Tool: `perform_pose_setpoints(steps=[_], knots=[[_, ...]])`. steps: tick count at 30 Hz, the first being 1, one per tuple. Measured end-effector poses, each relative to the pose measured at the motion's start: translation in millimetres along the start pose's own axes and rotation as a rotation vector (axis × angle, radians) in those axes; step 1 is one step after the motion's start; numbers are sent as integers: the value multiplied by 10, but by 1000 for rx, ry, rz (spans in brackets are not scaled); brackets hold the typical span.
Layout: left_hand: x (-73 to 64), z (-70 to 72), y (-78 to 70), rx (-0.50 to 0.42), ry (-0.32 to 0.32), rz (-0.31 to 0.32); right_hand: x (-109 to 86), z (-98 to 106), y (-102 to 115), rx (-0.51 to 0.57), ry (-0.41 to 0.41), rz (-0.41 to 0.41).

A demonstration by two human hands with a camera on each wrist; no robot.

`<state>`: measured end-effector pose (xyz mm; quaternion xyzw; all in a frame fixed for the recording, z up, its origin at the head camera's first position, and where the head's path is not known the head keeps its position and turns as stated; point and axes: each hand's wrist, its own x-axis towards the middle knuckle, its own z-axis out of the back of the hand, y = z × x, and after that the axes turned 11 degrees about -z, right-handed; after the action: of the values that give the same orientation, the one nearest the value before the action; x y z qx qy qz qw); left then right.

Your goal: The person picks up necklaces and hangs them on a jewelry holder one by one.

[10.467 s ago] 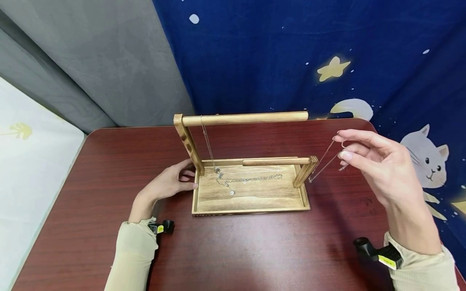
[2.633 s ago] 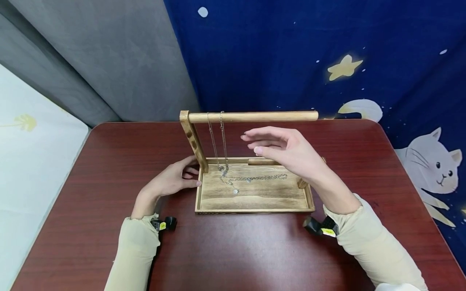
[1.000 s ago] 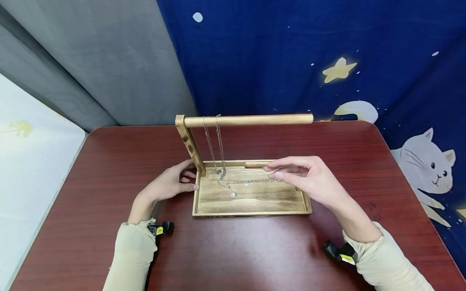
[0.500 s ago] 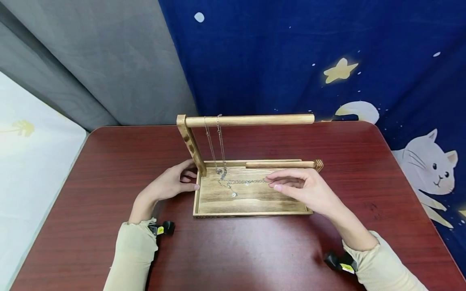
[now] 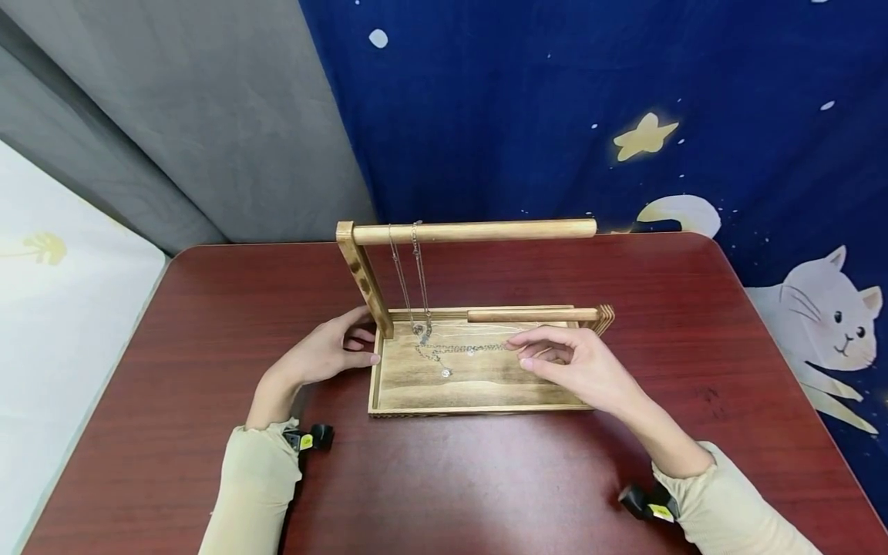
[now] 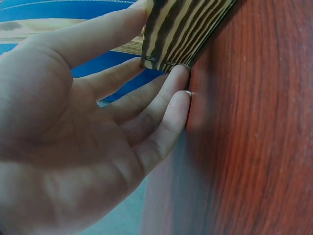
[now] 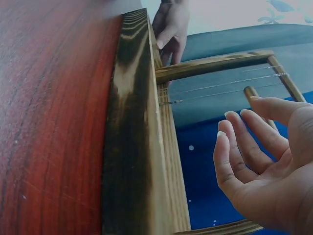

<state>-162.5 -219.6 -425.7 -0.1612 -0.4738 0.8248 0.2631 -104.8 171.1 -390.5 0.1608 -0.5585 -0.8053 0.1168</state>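
A wooden necklace stand has an upper bar, a lower bar and a shallow tray. Two thin necklaces hang near the upper bar's left end. Several silvery chains with small pendants lie on the tray floor. At the stand's left end my left hand holds its corner, thumb on the tray side and fingers by the post. My right hand hovers low over the tray's right part, fingertips close to the chains. In the right wrist view its fingers curve loosely, with nothing visible between them.
The stand sits on a dark red wooden table. Behind the table hang a grey curtain and a blue curtain with stars and a cat. The lower bar crosses just behind my right hand.
Earlier my right hand held a necklace at the right; a second necklace now hangs from the upper bar. That hand has since lowered to the tray's chains. My left hand has stayed put.
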Motion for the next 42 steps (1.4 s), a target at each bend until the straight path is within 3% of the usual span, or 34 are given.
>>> perform_pose_setpoints(steps=[21, 42], knots=[[24, 3, -48, -6, 2, 1, 137, -76, -115, -68, -62, -71], [0, -2, -31, -12, -3, 9, 273, -168, -209, -195, -91, -77]])
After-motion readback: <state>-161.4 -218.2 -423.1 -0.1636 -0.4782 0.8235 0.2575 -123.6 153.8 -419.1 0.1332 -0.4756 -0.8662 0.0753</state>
